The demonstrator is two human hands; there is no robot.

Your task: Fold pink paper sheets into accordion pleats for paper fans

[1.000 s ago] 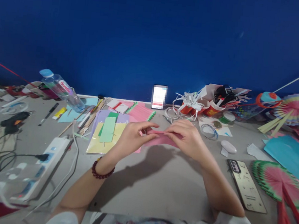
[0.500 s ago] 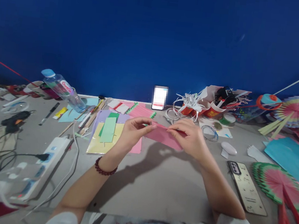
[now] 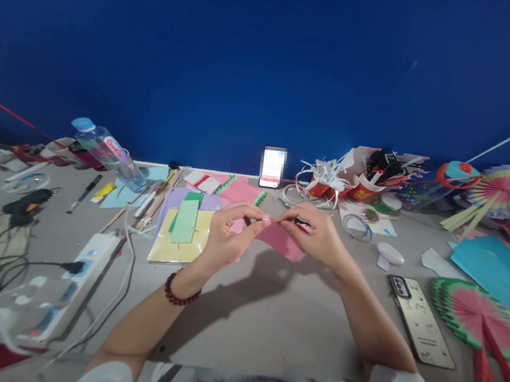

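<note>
A piece of pink paper (image 3: 280,241) hangs between my two hands, held above the grey table. Finger and thumb of my left hand (image 3: 235,232), with a dark red bead bracelet (image 3: 179,291) at the wrist, pinch its upper left edge. Close beside them, my right hand (image 3: 312,232) is closed on the same upper edge. A small dark and white item (image 3: 303,224) shows under the right fingers; I cannot make out what it is. Behind the left hand lie a yellow sheet (image 3: 171,249) and green paper strips (image 3: 185,220).
Folded pink paper with green edges (image 3: 241,191) lies by the wall below a lit phone (image 3: 272,167). A power strip (image 3: 78,288) and clear bottle (image 3: 113,155) are on the left. Another phone (image 3: 423,321) and a watermelon-coloured paper fan (image 3: 474,311) lie on the right.
My hands have come closer together along the paper's top edge. The right hand has shifted left, and less of the pink paper shows between the hands.
</note>
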